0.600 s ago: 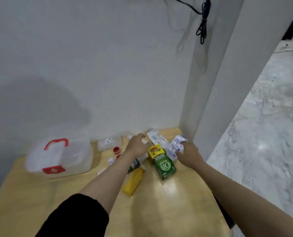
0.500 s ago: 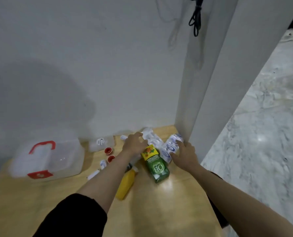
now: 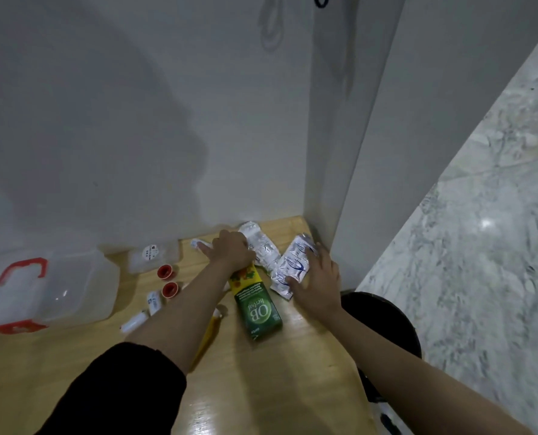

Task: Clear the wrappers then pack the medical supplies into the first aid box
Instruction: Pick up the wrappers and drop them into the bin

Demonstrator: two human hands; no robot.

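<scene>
My left hand (image 3: 228, 252) rests at the back of the wooden table (image 3: 261, 387), its fingers on a silvery wrapper (image 3: 263, 248) and a small white packet (image 3: 196, 244). My right hand (image 3: 319, 282) lies flat on a second silvery wrapper with blue print (image 3: 294, 265), fingers spread around it. A green and yellow carton (image 3: 255, 304) lies between my hands. The clear first aid box (image 3: 46, 291) with red handle and latch stands at the left, lid shut.
Two red-capped vials (image 3: 166, 272), a clear small box (image 3: 153, 255), white tubes (image 3: 134, 321) and a yellow bottle (image 3: 209, 335) under my left forearm lie mid-table. A white wall and pillar close the back and right. A black bin (image 3: 383, 321) stands beside the table's right edge.
The view has tilted down and left. My right hand has slid further onto the blue-printed wrapper; my left hand stays on the other wrapper.
</scene>
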